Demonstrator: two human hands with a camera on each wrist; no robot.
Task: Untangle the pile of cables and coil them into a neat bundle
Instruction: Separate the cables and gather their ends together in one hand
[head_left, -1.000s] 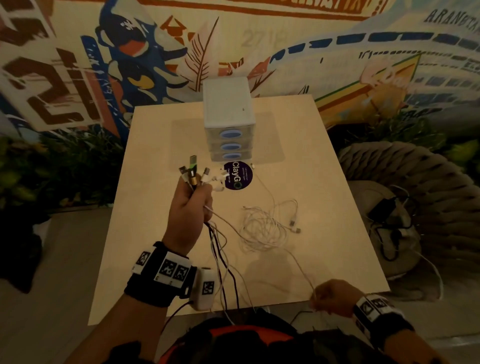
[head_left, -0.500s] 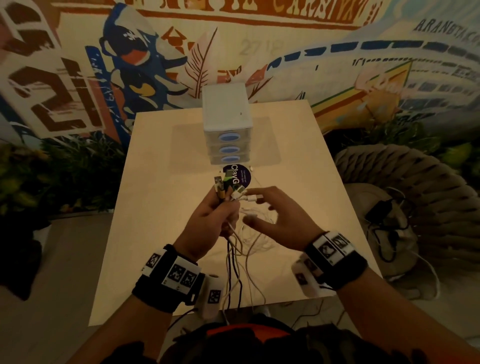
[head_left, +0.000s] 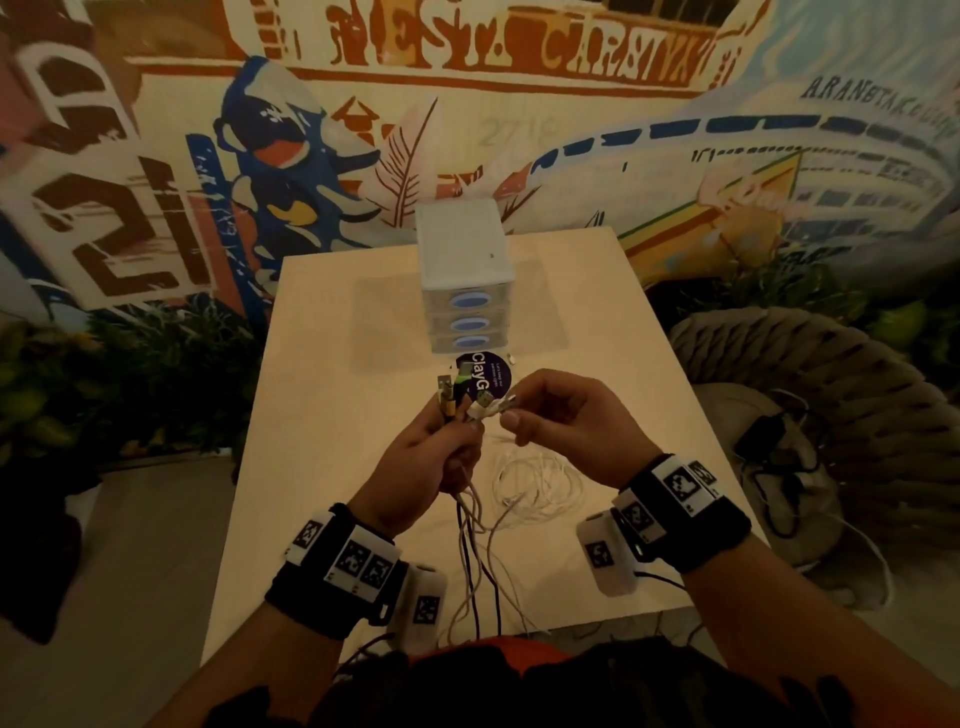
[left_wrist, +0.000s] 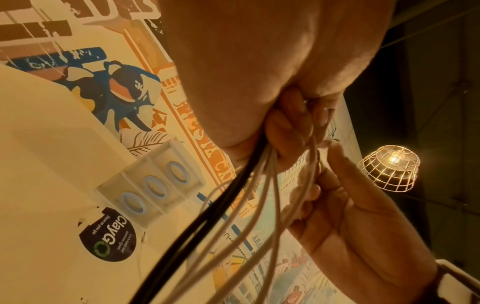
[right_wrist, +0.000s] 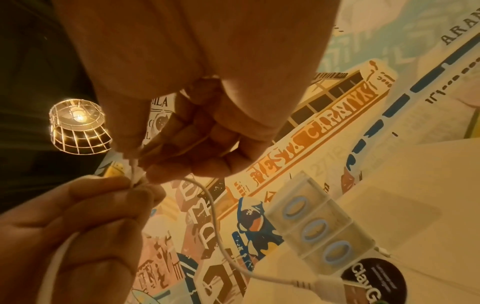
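My left hand (head_left: 439, 457) grips a bunch of cable ends (head_left: 457, 395) upright above the table, plugs sticking out on top, one with a green tip. Black and white cords (left_wrist: 233, 205) hang down from this fist past the table's near edge. My right hand (head_left: 540, 415) is level with it and pinches a white plug (head_left: 498, 405) at the bunch, thumb and forefinger tips closed on it (right_wrist: 135, 172). A loose tangle of thin white cable (head_left: 535, 480) lies on the table (head_left: 337, 467) under my hands.
A small white drawer unit (head_left: 465, 280) with three blue handles stands mid-table, a dark round sticker (head_left: 485, 374) in front of it. A woven rope chair (head_left: 831, 389) with a black charger and cords stands to the right. Plants and a mural wall lie behind.
My right hand came up from the table's near edge to the bunch and pinched a white plug. My left hand shifted right and toward me with the cable ends.
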